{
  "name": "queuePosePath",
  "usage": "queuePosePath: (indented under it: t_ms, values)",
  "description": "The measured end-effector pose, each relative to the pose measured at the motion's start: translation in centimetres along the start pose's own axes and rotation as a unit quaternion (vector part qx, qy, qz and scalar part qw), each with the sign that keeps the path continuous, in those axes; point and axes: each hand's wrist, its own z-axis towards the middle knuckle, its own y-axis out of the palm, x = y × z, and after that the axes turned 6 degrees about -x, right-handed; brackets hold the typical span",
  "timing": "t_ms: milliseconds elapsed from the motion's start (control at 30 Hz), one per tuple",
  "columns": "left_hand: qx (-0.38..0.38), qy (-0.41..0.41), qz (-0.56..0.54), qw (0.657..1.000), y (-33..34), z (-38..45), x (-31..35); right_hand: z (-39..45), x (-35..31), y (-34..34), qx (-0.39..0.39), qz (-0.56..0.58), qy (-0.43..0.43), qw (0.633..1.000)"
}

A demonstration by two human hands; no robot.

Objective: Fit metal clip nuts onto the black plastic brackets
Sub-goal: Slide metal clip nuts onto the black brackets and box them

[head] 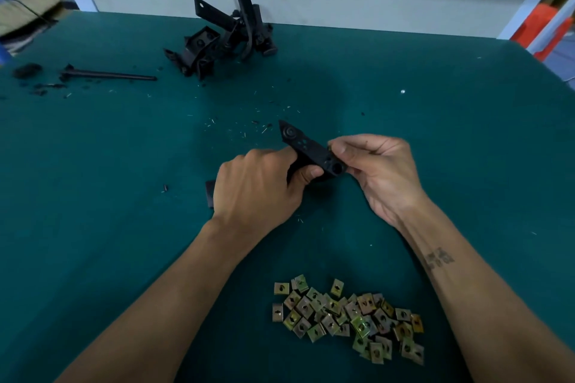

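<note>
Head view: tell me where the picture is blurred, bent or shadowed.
Head view: the cardboard boxes at top left are smeared with blur; the green table has a far edge that bows from wide-angle distortion; a soft shadow falls beyond both hands; the clip nuts are sharp.

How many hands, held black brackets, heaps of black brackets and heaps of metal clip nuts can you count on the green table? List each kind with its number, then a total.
Hands: 2 (left hand, right hand)
Held black bracket: 1
Heap of black brackets: 1
Heap of clip nuts: 1
Total: 5
</note>
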Motion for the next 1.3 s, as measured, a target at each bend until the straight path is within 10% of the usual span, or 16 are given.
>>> queuePosePath:
  t_ms: [1300]
  values:
    - [0.066, 0.030, 0.006, 0.997, -0.3, -0.3, -0.4, -1.2, 0.4, 1.0, -0.043, 0.040, -0.014, 0.998]
